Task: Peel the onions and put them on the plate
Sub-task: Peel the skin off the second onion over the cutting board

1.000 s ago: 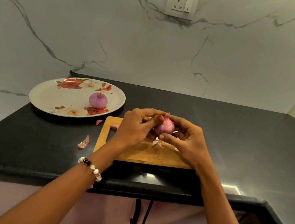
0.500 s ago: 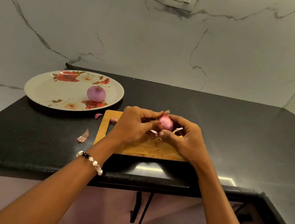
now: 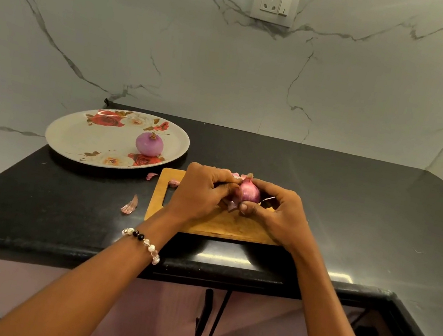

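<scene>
We count a wooden cutting board [image 3: 214, 223] with a slot handle at its left end, lying on the black countertop [image 3: 354, 207] near the front edge. Behind, we list a white marble-veined wall [image 3: 176, 43] bearing a white socket and switch plate [image 3: 276, 1]. Below the counter we note pale cabinet doors [image 3: 161, 310] with black handles [image 3: 205, 311], and a beaded bracelet [image 3: 143, 242] on one wrist.
</scene>
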Available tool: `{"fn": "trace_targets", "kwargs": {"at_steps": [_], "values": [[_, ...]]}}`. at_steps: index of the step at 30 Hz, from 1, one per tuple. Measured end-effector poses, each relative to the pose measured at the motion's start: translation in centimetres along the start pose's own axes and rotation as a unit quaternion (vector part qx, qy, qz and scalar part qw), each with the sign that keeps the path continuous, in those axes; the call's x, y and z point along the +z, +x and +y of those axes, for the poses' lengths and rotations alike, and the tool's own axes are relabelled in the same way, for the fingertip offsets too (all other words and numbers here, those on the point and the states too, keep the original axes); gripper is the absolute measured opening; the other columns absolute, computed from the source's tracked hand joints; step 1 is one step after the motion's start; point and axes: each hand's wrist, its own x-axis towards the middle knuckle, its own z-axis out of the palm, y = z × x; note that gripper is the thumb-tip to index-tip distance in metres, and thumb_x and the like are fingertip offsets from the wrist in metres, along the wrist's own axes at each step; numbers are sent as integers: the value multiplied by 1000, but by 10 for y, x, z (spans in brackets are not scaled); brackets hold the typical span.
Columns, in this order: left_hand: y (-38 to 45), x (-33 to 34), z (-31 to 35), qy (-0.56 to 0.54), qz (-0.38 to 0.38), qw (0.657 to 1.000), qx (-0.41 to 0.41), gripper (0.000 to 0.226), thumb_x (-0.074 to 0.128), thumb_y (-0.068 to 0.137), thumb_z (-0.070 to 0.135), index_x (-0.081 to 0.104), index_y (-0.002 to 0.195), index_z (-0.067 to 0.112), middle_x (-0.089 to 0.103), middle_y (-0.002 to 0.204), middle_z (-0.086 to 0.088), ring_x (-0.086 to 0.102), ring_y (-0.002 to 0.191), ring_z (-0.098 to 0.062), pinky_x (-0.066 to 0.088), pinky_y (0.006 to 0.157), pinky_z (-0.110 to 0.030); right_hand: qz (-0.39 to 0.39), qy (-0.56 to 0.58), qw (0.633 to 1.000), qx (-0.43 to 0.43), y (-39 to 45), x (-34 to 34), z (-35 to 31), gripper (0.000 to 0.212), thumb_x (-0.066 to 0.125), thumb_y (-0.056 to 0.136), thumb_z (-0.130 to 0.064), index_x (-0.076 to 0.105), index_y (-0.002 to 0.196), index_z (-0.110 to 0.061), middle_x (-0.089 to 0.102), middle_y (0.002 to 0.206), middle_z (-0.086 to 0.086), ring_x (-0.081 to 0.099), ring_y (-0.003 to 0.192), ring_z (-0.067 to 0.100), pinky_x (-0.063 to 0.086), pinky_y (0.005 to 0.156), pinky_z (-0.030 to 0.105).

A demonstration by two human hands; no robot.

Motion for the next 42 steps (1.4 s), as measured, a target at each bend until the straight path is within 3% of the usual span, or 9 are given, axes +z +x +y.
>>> {"fn": "trace_targets", "kwargs": {"at_steps": [3, 8, 13, 19, 27, 33, 42], "values": [[0, -1, 1, -9, 18, 1000, -2, 14, 67, 87, 12, 74, 98, 8, 73, 88, -4, 68, 74, -11, 59, 65, -33, -7, 2, 1000, -6, 1, 0, -2, 62, 79, 68, -41, 62, 126, -27, 70, 108, -6, 65, 92, 10, 55, 77, 24], [0, -1, 5, -8, 10, 1000, 20, 17, 65, 88, 12, 71, 104, 7, 72, 88, -5, 68, 67, -6, 56, 59, -19, 7, 13, 1000, 2, 1, 1, 3, 60, 78, 73, -42, 64, 127, -23, 71, 109, -4, 64, 95, 14, 53, 75, 25], [2, -2, 4, 28, 5, 998, 47, 23, 67, 86, 17, 70, 108, 10, 73, 93, -2, 66, 76, -5, 53, 68, -16, 4, -19, 1000, 0, 2, 2, 7, 57, 84, 74, -30, 58, 124, -41, 66, 114, -9, 54, 101, 15, 52, 75, 32], [2, -2, 5, 44, 35, 997, 51, 16, 70, 82, 11, 74, 98, 9, 73, 89, -3, 63, 77, -3, 46, 71, -6, -14, -32, 999, -9, 1, 1, 4, 60, 86, 74, -24, 57, 123, -42, 66, 113, -7, 48, 103, 17, 49, 74, 29], [2, -2, 4, 68, 22, 997, 36, 11, 69, 82, 13, 73, 91, 10, 72, 83, -1, 62, 73, -7, 47, 67, -9, -30, -43, 998, -18, 1, 1, 2, 61, 85, 74, -23, 56, 125, -38, 65, 110, -6, 46, 99, 15, 42, 71, 13], [3, 0, 4, 113, 18, 993, 38, 4, 67, 81, 11, 69, 82, 8, 68, 76, -2, 58, 67, -9, 45, 60, -15, -38, -44, 998, -11, 1, 2, -3, 59, 85, 75, -22, 54, 122, -42, 62, 109, -13, 45, 104, 15, 43, 74, 18], [3, -1, 7, 97, 27, 995, 14, 3, 67, 81, 11, 68, 80, 8, 66, 75, -1, 57, 66, -11, 43, 58, -12, -36, -17, 999, -9, 1, 0, -4, 59, 83, 77, -21, 54, 122, -44, 62, 116, -11, 48, 107, 11, 45, 76, 15]]}}
